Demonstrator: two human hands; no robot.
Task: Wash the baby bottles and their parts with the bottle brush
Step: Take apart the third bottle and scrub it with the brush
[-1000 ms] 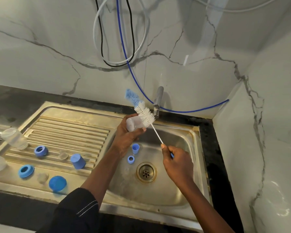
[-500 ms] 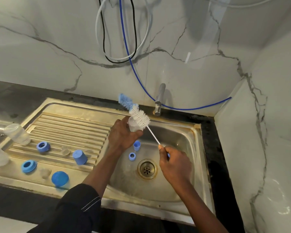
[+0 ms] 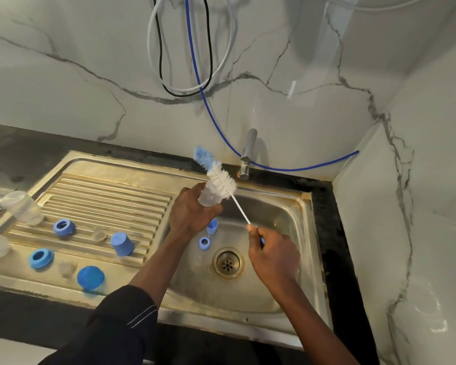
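Bottle brush (image 3: 221,180) slants above the back edge of the sink (image 3: 287,227), bristles against a clear bottle (image 3: 208,198) gripped in the left hand (image 3: 188,216), fingers curled round it; the right hand (image 3: 273,255) pinches its wire handle

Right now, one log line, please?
left hand grips clear plastic bottle | right hand holds white-bristled bottle brush | bristles beside bottle, over steel sink
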